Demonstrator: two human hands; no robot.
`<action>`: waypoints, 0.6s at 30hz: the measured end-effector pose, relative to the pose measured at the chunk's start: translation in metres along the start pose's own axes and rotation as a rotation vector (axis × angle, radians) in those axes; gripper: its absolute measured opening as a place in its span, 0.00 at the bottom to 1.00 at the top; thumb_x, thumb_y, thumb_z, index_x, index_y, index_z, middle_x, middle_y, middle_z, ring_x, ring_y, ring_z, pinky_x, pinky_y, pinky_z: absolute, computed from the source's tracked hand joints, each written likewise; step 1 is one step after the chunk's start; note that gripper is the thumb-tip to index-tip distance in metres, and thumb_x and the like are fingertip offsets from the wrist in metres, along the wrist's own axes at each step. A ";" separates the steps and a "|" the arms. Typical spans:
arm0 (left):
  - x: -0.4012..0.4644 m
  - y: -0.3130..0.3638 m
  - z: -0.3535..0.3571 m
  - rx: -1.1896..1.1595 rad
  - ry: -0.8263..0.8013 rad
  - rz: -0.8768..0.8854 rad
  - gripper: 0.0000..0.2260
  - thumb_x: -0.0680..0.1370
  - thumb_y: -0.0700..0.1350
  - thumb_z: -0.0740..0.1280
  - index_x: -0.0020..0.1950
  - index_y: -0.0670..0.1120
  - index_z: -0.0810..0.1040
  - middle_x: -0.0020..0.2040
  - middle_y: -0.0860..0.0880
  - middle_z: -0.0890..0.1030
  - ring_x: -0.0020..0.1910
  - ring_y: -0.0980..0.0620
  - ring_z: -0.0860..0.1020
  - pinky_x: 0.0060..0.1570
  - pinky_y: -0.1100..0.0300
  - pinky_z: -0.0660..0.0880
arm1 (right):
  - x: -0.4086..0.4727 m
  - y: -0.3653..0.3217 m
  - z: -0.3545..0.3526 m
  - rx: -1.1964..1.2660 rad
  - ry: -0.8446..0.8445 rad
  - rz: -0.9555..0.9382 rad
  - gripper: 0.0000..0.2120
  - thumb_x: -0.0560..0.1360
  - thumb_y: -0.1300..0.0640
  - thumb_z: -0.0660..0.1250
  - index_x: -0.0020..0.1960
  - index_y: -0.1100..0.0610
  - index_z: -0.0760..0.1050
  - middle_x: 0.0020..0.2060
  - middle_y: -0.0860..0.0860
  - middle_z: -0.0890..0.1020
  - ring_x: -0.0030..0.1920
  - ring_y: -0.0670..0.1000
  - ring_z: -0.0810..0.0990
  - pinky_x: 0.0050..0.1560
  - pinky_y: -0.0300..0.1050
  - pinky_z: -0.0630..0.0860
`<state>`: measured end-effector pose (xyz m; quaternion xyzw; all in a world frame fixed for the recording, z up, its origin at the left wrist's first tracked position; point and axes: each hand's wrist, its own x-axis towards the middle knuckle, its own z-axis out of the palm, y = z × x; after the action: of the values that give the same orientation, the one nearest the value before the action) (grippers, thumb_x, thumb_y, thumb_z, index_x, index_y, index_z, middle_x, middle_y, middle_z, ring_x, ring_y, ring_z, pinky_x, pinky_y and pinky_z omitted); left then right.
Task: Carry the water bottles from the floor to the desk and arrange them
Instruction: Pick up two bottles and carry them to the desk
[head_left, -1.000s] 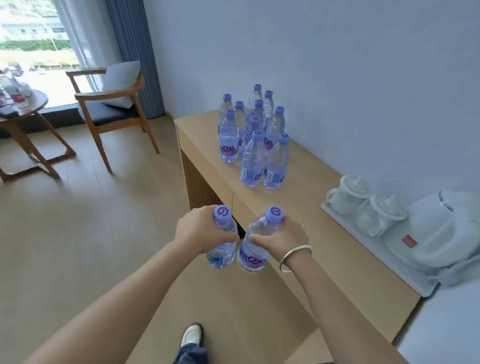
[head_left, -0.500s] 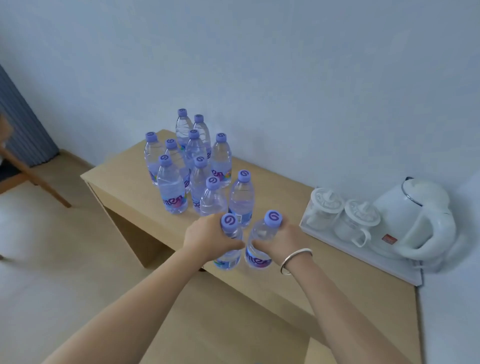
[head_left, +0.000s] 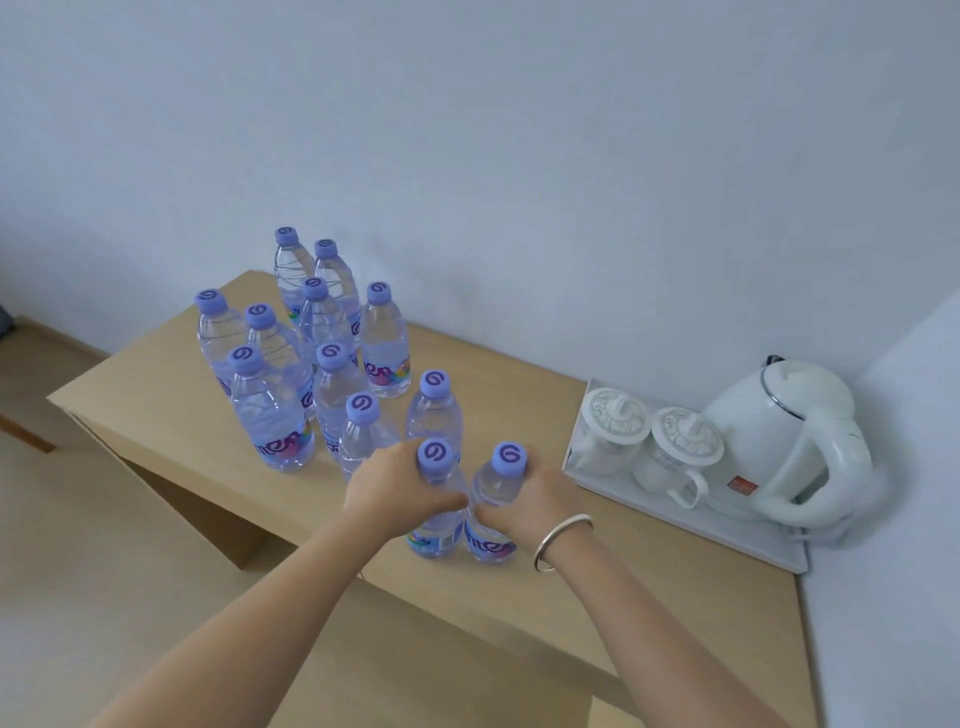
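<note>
My left hand (head_left: 395, 486) grips one clear water bottle (head_left: 439, 525) with a purple cap around its upper body. My right hand (head_left: 535, 501) grips a second such bottle (head_left: 491, 530) the same way. Both bottles stand upright, side by side and nearly touching, over the front part of the light wooden desk (head_left: 597, 587); whether their bases rest on it I cannot tell. Just behind them, several more purple-capped bottles (head_left: 332, 358) stand clustered in rows toward the desk's far left end.
A white tray (head_left: 727, 535) at the desk's right holds two lidded white cups (head_left: 613, 431) and a white kettle (head_left: 779, 441). A pale wall runs behind the desk. Wooden floor (head_left: 104, 571) lies to the left.
I have come closer to the desk and both hands have carried their bottles forward over the desktop, right behind the standing group. The chair and window have left the view.
</note>
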<state>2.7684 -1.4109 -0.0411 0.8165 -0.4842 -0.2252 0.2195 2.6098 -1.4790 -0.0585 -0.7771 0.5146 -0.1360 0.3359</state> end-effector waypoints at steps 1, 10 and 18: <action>0.001 -0.001 0.000 -0.008 -0.009 0.001 0.17 0.60 0.57 0.74 0.31 0.52 0.66 0.28 0.55 0.73 0.28 0.56 0.72 0.25 0.62 0.65 | -0.001 0.002 0.001 0.009 0.007 -0.010 0.14 0.61 0.41 0.68 0.40 0.41 0.65 0.31 0.41 0.74 0.37 0.48 0.76 0.37 0.39 0.69; -0.006 -0.008 0.004 -0.058 -0.021 -0.007 0.24 0.65 0.57 0.74 0.56 0.54 0.71 0.44 0.55 0.78 0.45 0.52 0.76 0.38 0.59 0.72 | -0.014 0.002 -0.001 0.115 -0.036 -0.026 0.23 0.64 0.46 0.72 0.53 0.41 0.65 0.44 0.38 0.74 0.43 0.43 0.75 0.38 0.29 0.67; -0.022 -0.008 0.009 -0.004 0.067 -0.012 0.29 0.69 0.56 0.72 0.66 0.52 0.66 0.59 0.52 0.76 0.56 0.49 0.75 0.45 0.57 0.71 | -0.025 -0.011 -0.007 -0.136 -0.148 0.185 0.25 0.68 0.49 0.68 0.61 0.56 0.64 0.55 0.52 0.75 0.54 0.56 0.76 0.50 0.47 0.73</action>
<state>2.7595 -1.3891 -0.0496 0.8260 -0.4711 -0.2002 0.2359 2.6025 -1.4563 -0.0432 -0.7552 0.5659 -0.0115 0.3307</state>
